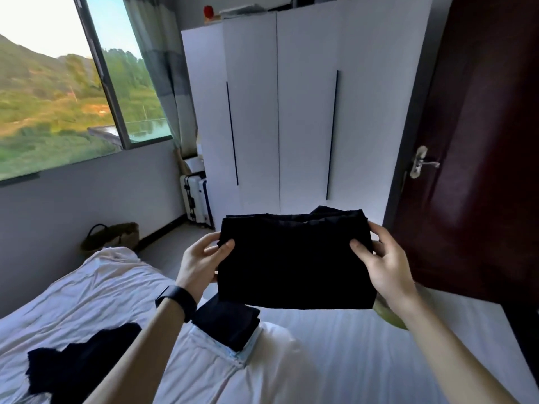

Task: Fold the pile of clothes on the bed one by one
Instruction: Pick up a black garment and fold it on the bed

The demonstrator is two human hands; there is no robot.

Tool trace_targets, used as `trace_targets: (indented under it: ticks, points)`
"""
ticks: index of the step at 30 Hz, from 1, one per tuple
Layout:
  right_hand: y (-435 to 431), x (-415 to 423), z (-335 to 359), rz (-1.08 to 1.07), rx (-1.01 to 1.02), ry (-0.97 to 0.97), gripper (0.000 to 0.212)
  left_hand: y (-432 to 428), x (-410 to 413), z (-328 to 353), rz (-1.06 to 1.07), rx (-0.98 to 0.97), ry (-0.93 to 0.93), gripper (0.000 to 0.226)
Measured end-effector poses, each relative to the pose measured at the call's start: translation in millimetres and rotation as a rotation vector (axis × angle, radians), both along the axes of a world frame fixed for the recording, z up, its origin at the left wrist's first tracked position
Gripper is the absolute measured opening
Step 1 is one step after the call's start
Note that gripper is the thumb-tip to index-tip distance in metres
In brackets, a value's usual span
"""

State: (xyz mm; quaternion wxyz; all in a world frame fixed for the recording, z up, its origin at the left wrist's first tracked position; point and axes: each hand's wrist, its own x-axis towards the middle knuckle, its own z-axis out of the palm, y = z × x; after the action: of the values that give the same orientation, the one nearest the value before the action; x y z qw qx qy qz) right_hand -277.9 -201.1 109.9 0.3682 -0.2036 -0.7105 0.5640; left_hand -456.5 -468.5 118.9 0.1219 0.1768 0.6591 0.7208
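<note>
**Folded garment (pixel 294 263) held up over the bed (pixel 364 354)**

Held in the air above the white sheet, clear of it: black, folded to a thick rectangle, layered edges uppermost. Gripped at both ends.

Left hand (pixel 201 263): thumb pressed on the near face, fingers curled behind the left edge. Black band (pixel 175 301) on the wrist.

Right hand (pixel 385 263): thumb on the near face, fingers wrapped round the right edge.

Just below the garment, on the bed: a smaller folded black stack (pixel 227 325), lying on a pale, blue-edged piece (pixel 233 352). At the lower left, well apart from the stack: a loose black cloth (pixel 78 363), crumpled and unfolded, its right edge hidden behind the left forearm. Beneath the right wrist, a sliver of something green (pixel 388 317), too hidden to tell.

Beyond the bed: white wardrobe (pixel 306 112), doors closed. Dark red door (pixel 481 141) to the right, with a metal handle. Window (pixel 73 83) on the left, with green hills and water outside. White suitcase (pixel 197 199) upright beside the wardrobe. Woven bag (pixel 113 237) on the floor by the wall.
</note>
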Motion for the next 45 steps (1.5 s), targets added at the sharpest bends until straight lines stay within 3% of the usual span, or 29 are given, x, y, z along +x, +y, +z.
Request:
trace_targets:
  ticks: [26,36,45]
  points:
    - [290,-307,-86,0.201,-0.092,-0.236,0.035,272,-250,-102,0.264,-0.003,-0.176,0.015]
    - [380,-465,-123,0.573,-0.091,-0.376,0.038,337,-304,-152,0.615,-0.025,-0.267,0.01]
    - [357,-604,-156,0.92,-0.004,-0.505,0.041,333,-320,-194,0.982,0.058,-0.378,0.009]
